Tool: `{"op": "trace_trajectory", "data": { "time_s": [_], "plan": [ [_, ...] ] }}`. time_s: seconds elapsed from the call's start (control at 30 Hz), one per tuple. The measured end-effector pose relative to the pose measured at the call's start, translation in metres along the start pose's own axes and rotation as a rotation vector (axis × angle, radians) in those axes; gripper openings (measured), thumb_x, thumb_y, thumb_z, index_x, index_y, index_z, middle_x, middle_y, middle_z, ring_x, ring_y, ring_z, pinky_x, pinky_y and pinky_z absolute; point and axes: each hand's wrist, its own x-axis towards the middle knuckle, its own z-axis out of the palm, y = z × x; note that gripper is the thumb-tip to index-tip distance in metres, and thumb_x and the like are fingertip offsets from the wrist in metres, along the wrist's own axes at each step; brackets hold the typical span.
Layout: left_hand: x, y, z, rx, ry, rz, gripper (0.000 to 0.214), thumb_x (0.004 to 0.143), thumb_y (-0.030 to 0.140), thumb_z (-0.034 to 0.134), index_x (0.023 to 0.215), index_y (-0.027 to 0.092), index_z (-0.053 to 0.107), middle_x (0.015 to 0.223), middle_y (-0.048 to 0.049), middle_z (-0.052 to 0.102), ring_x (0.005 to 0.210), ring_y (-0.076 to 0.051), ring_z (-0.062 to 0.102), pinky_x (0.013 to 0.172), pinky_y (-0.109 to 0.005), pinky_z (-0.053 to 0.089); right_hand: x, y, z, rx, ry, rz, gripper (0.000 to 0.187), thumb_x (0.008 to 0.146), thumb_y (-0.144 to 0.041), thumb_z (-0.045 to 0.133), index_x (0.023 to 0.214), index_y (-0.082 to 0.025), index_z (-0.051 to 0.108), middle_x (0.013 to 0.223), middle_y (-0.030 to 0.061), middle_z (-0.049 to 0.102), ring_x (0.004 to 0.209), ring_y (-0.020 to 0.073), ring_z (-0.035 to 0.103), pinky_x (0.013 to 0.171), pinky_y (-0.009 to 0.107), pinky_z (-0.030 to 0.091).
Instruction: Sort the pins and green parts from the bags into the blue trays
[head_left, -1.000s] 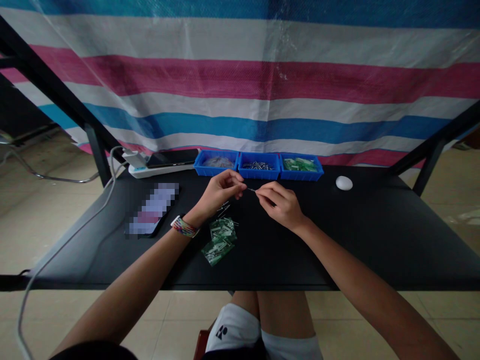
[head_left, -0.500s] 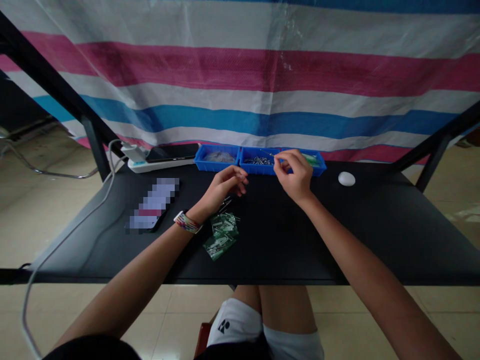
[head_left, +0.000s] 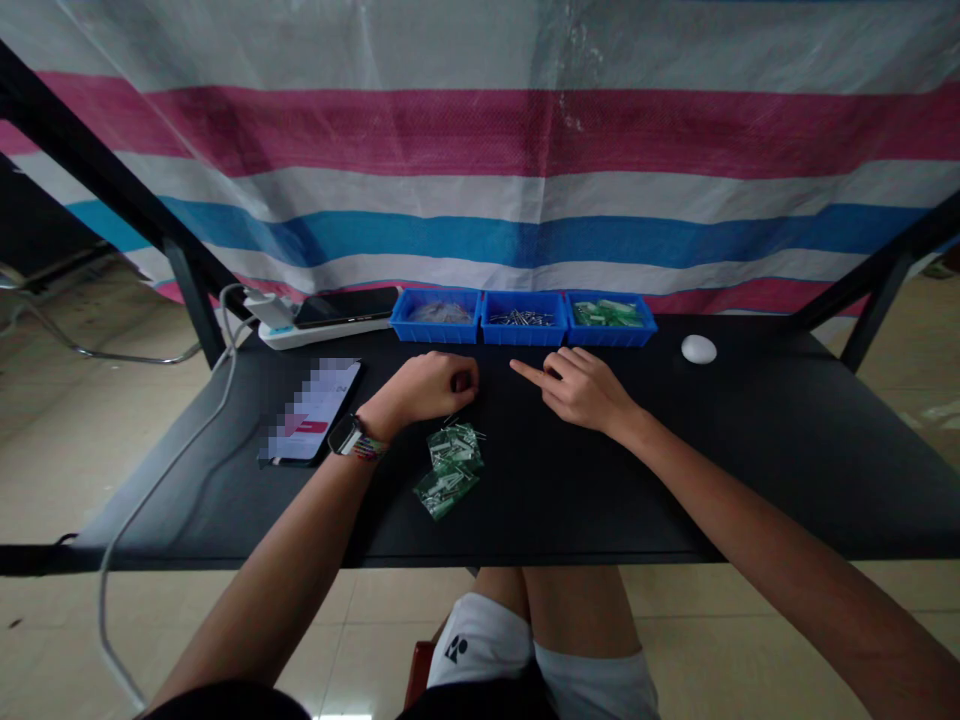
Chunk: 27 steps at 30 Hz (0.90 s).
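In the head view, the left hand is curled into a loose fist over the black table, while the right hand is shown with index finger extended; whether anything is gripped in either cannot be told. Two green packets are laid between the left hand and the near edge. Three blue bins are lined along the far edge; room is left right of the right forearm.

There are three bins and two hands.
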Motion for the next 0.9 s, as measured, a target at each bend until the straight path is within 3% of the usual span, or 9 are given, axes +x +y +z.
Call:
{"op": "trace_trajectory", "data": {
  "time_s": [0.1,0.27,0.37,0.47,0.63,0.73,0.9],
  "plan": [
    [0.0,-0.009,-0.003,-0.021,-0.052,-0.007,0.02,0.084,0.034,0.068,0.098,0.022,0.076,0.081,-0.0021,0.075,0.067,-0.018,0.065,0.059,-0.027,0.04,-0.001,-0.006,0.002,0.024,-0.03,0.016,0.06,0.102,-0.01,0.054,0.16,-0.025,0.056,0.094,0.0073,0.064,0.087,0.0237,0.054,0.077,0.036,0.044],
    [-0.003,-0.024,-0.015,-0.066,0.012,-0.099,0.028,0.086,0.043,0.067,0.1,0.021,0.076,0.084,-0.003,0.077,0.074,-0.02,0.07,0.066,-0.027,0.047,0.002,-0.013,0.004,0.035,-0.063,-0.013,0.059,0.103,-0.011,0.055,0.161,-0.025,0.054,0.096,0.0073,0.064,0.089,0.023,0.055,0.078,0.035,0.045],
    [-0.007,-0.029,-0.022,0.003,-0.129,-0.186,0.03,0.077,0.05,0.075,0.091,0.023,0.077,0.082,-0.0012,0.078,0.075,-0.02,0.071,0.066,-0.028,0.047,0.002,-0.013,0.005,0.051,-0.081,-0.009,0.062,0.102,-0.009,0.056,0.161,-0.026,0.054,0.098,0.0071,0.065,0.088,0.0221,0.056,0.078,0.034,0.045],
    [-0.008,-0.026,-0.022,0.026,-0.214,-0.205,0.025,0.078,0.046,0.074,0.092,0.025,0.076,0.085,0.0001,0.079,0.078,-0.02,0.073,0.069,-0.027,0.048,0.003,-0.012,0.006,0.068,-0.084,-0.008,0.061,0.101,-0.008,0.057,0.16,-0.026,0.055,0.099,0.0071,0.065,0.088,0.0219,0.056,0.077,0.033,0.045],
    [-0.005,-0.01,-0.009,0.2,-0.118,-0.248,0.016,0.085,0.038,0.066,0.087,0.023,0.071,0.089,-0.0047,0.079,0.079,-0.023,0.073,0.067,-0.031,0.046,0.002,-0.009,0.008,0.117,-0.07,0.011,0.051,0.102,-0.01,0.058,0.152,-0.02,0.063,0.102,0.0088,0.068,0.091,0.0228,0.058,0.075,0.034,0.046],
    [-0.003,0.0,-0.002,0.194,-0.092,-0.204,0.011,0.084,0.033,0.065,0.088,0.023,0.068,0.09,-0.0059,0.078,0.08,-0.023,0.072,0.065,-0.031,0.045,0.002,-0.007,0.008,0.189,-0.051,0.054,0.038,0.102,-0.011,0.058,0.137,-0.014,0.073,0.103,0.0107,0.069,0.092,0.0233,0.061,0.073,0.035,0.048],
    [-0.005,0.007,0.005,0.227,-0.03,-0.16,0.008,0.086,0.032,0.064,0.088,0.024,0.065,0.088,-0.0053,0.076,0.076,-0.024,0.071,0.06,-0.031,0.039,0.002,-0.005,0.007,0.366,-0.006,0.181,0.025,0.1,-0.01,0.059,0.114,-0.015,0.08,0.098,0.0083,0.07,0.092,0.0211,0.065,0.076,0.034,0.051]
  ]
}}
